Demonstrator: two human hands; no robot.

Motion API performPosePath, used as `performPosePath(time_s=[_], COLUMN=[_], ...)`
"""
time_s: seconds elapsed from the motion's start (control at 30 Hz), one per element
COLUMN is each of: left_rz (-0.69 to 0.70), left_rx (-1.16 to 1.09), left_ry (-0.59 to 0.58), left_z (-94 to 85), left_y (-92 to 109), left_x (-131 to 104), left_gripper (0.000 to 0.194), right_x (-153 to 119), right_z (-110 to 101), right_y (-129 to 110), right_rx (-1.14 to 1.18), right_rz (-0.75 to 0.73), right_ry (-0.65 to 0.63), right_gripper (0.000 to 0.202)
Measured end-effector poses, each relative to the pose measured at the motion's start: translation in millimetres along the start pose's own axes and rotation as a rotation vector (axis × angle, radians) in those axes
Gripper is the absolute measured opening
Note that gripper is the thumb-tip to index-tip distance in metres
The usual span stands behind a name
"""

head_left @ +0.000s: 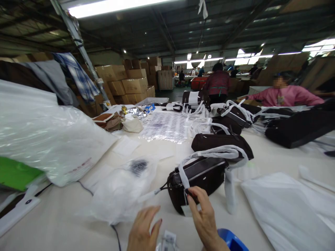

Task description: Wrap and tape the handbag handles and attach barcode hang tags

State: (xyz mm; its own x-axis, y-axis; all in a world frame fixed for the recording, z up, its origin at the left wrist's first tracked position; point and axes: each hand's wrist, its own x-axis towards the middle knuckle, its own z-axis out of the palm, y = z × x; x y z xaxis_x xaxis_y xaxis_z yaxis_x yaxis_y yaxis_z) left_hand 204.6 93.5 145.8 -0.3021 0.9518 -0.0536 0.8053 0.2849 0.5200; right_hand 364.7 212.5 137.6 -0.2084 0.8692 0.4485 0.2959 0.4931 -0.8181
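A dark brown handbag (204, 174) with a zip and a paper-wrapped strap (217, 152) lies on the table in front of me. My right hand (204, 214) is at its near side, thumb and forefinger pinched on a small dark bit that I cannot make out. A white tag (186, 210) hangs just below those fingertips. Left of the bag, my left hand (144, 228) hovers with fingers apart and nothing in it. Close to it lie small printed labels (169, 240) and a crumpled clear plastic bag (117, 193).
More dark handbags (222, 143) with wrapped straps lie behind. White sheet bags (288, 205) spread at right, a blue object (231, 240) at the near edge. A large plastic sack (52, 129) stands left. A person in pink (290, 94) is across the table; cartons (134, 85) are stacked beyond.
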Motion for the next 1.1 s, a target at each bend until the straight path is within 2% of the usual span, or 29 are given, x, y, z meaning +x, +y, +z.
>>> performPosePath(time_s=[0.03, 0.07, 0.1, 0.13, 0.2, 0.27, 0.37, 0.5, 0.63, 0.7, 0.83, 0.9, 0.97, 1.1], left_rz=[-0.036, -0.069, -0.093, -0.097, -0.085, -0.061, -0.034, 0.001, 0.030, 0.045, 0.067, 0.066, 0.060, 0.041], left_rx=[0.120, 0.210, 0.265, 0.269, 0.252, 0.220, 0.182, 0.141, 0.126, 0.123, 0.119, 0.120, 0.120, 0.100], left_ry=[0.142, 0.222, 0.252, 0.259, 0.232, 0.199, 0.171, 0.151, 0.137, 0.125, 0.092, 0.070, 0.044, -0.018], left_z=[-2.5, -4.1, -4.7, -4.5, -2.6, -0.4, 0.2, -2.5, -2.6, -1.7, -1.1, -1.9, -3.5, -9.3], left_y=[-0.1, 0.0, 0.2, 0.2, -1.1, -4.1, -8.6, -7.3, 3.8, 11.2, 25.3, 31.0, 35.2, 37.1], left_x=[15.6, 30.6, 44.0, 55.3, 70.0, 75.0, 73.3, 74.2, 84.3, 90.0, 97.9, 99.6, 100.6, 102.4], left_gripper=[0.029, 0.034, 0.041, 0.043, 0.034, 0.021, 0.014, 0.013, 0.015, 0.016, 0.019, 0.021, 0.022, 0.024], right_x=[9.6, 20.1, 30.8, 41.2, 59.0, 71.4, 80.7, 84.3, 85.0, 84.6, 83.5, 83.4, 83.3, 82.2], right_z=[2.4, 5.7, 9.9, 14.4, 23.4, 30.6, 36.2, 36.9, 34.9, 32.9, 28.7, 27.5, 27.3, 28.7], right_y=[-5.6, -11.4, -16.9, -21.7, -28.4, -30.4, -27.2, -20.3, -15.9, -14.0, -10.0, -8.5, -7.5, -6.8], right_rx=[-0.059, -0.129, -0.204, -0.279, -0.411, -0.505, -0.547, -0.505, -0.464, -0.434, -0.319, -0.283, -0.264, -0.265], right_rz=[-0.096, -0.170, -0.225, -0.264, -0.308, -0.330, -0.340, -0.342, -0.321, -0.308, -0.258, -0.238, -0.239, -0.282], right_ry=[-0.053, -0.119, -0.201, -0.286, -0.452, -0.589, -0.705, -0.770, -0.796, -0.799, -0.784, -0.772, -0.769, -0.762], right_gripper=[0.018, 0.021, 0.024, 0.027, 0.032, 0.035, 0.026, 0.011, 0.012, 0.019, 0.048, 0.054, 0.051, 0.032])
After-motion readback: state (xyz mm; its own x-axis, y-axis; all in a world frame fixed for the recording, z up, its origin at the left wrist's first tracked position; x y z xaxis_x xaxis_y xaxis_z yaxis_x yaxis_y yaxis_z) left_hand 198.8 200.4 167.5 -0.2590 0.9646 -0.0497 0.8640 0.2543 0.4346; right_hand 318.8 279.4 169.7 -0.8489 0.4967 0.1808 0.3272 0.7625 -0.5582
